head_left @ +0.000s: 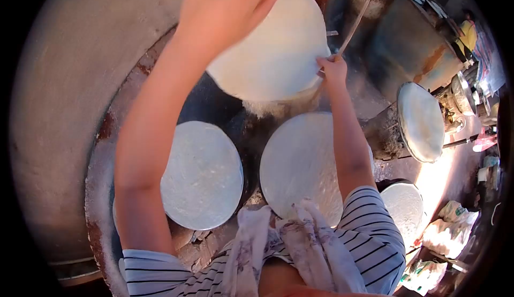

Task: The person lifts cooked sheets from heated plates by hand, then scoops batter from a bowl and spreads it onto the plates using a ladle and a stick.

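Observation:
My left hand (225, 2) is raised high and grips the upper edge of a round white flatbread (273, 50), which hangs tilted above a dark griddle (209, 104). My right hand (333, 68) holds a thin wooden stick (356, 21) against the flatbread's right edge. Below on the griddle lie two more round white flatbreads, one on the left (201, 174) and one on the right (300, 163). Flour falls from the lifted one's lower edge.
A wide grey clay rim (69, 109) curves around the griddle at left. Another flatbread on a round pan (421, 120) stands at right, a further white disc (404, 206) below it. Crumpled cloths (450, 227) and metal pots (463, 91) crowd the right side. A patterned scarf (289, 249) hangs from my chest.

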